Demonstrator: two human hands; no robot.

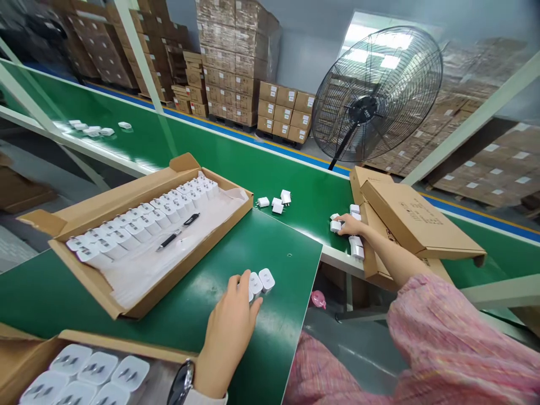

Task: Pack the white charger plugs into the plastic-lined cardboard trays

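Note:
My left hand (232, 315), a watch on its wrist, curls around a short row of white plug adapters (266, 279) standing on the green table. Its fingers partly hide the nearest one. On the green conveyor at the right, my right hand (352, 225) is closed on a white plug adapter (336, 226). More white adapters (356, 247) lie beside that hand, against a cardboard box. Left of my hands, an open shallow carton (189, 270) holds rows of white adapters with prongs up. A black pen (178, 232) rests on its white lining.
Several loose adapters (277, 207) lie on the conveyor (236, 163) past the table's corner. Flat cardboard boxes (422, 219) are stacked at the right, below my right forearm. Another carton (164, 355) of adapters is at lower left. A large black fan (365, 109) stands behind the conveyor.

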